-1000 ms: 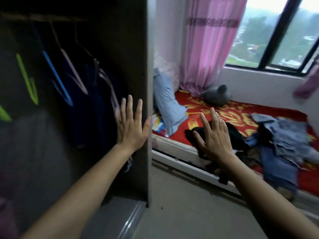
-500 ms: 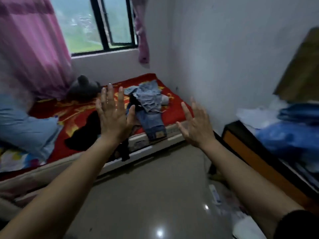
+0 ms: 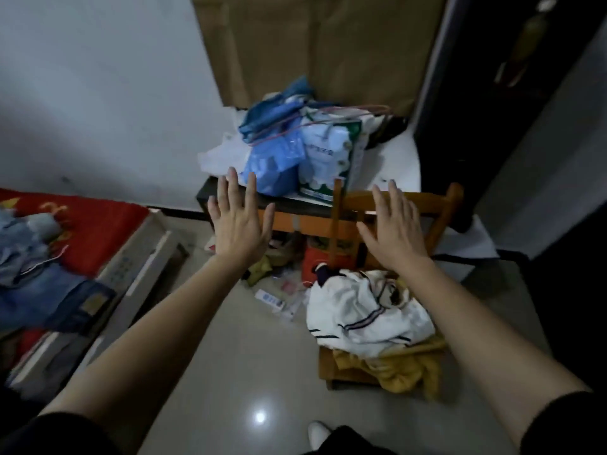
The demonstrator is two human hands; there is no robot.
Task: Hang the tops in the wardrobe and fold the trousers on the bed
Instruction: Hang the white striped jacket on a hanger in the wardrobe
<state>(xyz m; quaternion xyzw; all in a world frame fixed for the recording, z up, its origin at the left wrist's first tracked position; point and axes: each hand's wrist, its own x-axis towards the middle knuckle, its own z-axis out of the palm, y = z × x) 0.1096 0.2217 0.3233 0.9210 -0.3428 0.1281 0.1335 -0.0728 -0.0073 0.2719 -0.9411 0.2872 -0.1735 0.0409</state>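
Head view: left hand and right hand are held spread wide, nothing gripped. White top is heaped on the chair at 5 o'clock, below the right wrist. It is probably best gripped alone and lifted clear of the yellow garment beneath.

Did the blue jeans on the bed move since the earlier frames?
No. The jeans still lie on the red bedspread, waistband hanging over the bed frame edge as before; only the view has swung right.
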